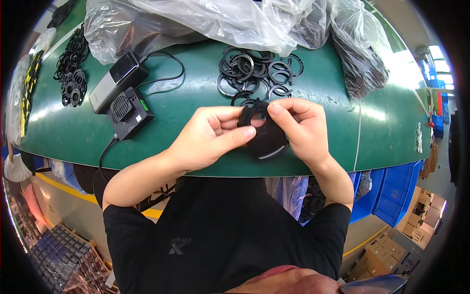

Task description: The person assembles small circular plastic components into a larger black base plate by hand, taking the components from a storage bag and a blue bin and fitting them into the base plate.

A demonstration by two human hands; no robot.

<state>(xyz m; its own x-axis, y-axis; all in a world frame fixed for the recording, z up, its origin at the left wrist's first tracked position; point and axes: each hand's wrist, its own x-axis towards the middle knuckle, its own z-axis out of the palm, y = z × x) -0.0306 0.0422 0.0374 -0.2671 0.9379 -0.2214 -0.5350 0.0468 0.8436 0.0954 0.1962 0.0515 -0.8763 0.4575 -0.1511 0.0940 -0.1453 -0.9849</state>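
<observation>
Between my two hands, just above the green table [205, 161], is a black plastic cover [267, 142] with a round hole near its top and a glossy curved lower end. My left hand [210, 134] pinches its left edge, thumb by the hole. My right hand [301, 125] grips its upper right edge between thumb and fingers. A black ring seems to sit around the hole, but my fingers partly cover it. Just beyond my hands lies a loose pile of black rings [242, 68], some of them open at one side.
A grey power bank [115, 83] and a black boxy device [129, 115] with cables lie to the left. Farther left are heaped black rings [73, 88]. Clear plastic bags [210, 22] line the back; another bag [362, 59] holds dark parts. Blue bins [394, 191] stand below the right edge.
</observation>
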